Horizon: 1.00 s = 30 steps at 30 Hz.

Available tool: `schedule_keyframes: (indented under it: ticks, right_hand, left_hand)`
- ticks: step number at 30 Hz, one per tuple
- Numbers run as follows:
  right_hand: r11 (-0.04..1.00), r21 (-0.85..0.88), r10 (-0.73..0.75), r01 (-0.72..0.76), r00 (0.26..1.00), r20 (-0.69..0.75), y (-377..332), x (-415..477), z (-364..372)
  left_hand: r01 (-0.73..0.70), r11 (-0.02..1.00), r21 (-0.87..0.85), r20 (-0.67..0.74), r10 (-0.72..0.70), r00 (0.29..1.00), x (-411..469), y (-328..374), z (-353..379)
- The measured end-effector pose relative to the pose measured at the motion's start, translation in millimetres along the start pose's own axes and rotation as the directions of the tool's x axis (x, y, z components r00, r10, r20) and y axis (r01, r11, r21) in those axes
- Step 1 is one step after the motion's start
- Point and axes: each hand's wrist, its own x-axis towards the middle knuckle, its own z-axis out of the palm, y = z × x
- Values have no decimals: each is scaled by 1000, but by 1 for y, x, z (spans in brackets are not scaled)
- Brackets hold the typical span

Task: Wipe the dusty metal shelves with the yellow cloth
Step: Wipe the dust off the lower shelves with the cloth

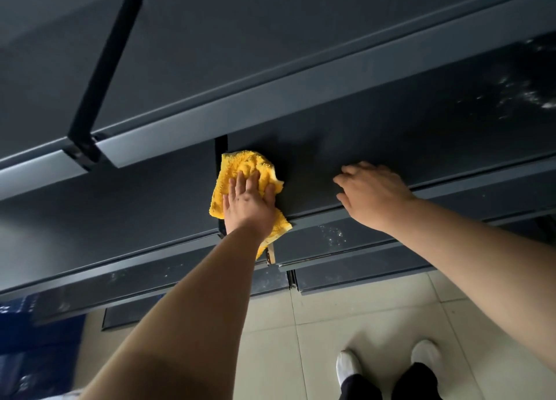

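Head view, looking down along a dark metal shelf unit. The left hand lies flat on the yellow cloth, fingers spread, palm pressing it against the middle shelf at its left end, beside the upright gap between two shelf sections. There is no closed grip on the cloth; it is held by downward pressure only, with one corner hanging over the front edge. The right hand rests open on the front lip of the same shelf, well clear of the cloth, holding nothing and apparently bracing.

White dust specks show at the far right of this shelf, and more on the lower shelf beneath. The shelf surface around the cloth looks clean. Tiled floor and white shoes show below.

Recommendation: keep the palm flat with even pressure, draw the cloth rightward in overlapping passes to the speckled zone, reach the rear edge, and refold when soiled.
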Motion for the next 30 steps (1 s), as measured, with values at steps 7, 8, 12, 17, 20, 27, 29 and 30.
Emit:
schedule_keyframes:
  ticks: [7,8,12,17,20,27,29,30]
  right_hand:
    - [999,-44,17,-17,1000,-2,15,-24,1]
    - [999,-43,28,-29,1000,-4,21,-28,0]
    - [996,-46,74,-75,997,-17,51,-42,-5]
    - [992,-26,125,-127,990,-64,108,-63,-9]
    - [986,-18,166,-167,984,-70,150,-81,-10]
    - [971,-12,238,-239,968,-87,245,-116,-17]
    - [966,-13,254,-257,962,-99,269,-123,-18]
    - [964,-11,262,-264,960,-102,279,-126,-18]
  left_hand:
    - [105,994,21,93,-107,990,-2,32,4]
    - [92,995,26,105,-94,990,-5,40,5]
    - [16,1000,11,125,-17,992,-16,81,16]
    - [-49,999,10,143,47,989,-21,151,35]
    - [-87,996,7,161,85,983,-27,201,47]
    - [-151,989,2,187,148,971,-36,313,76]
    - [-153,988,5,193,149,970,-38,338,82]
    - [-149,989,9,196,144,970,-38,348,85]
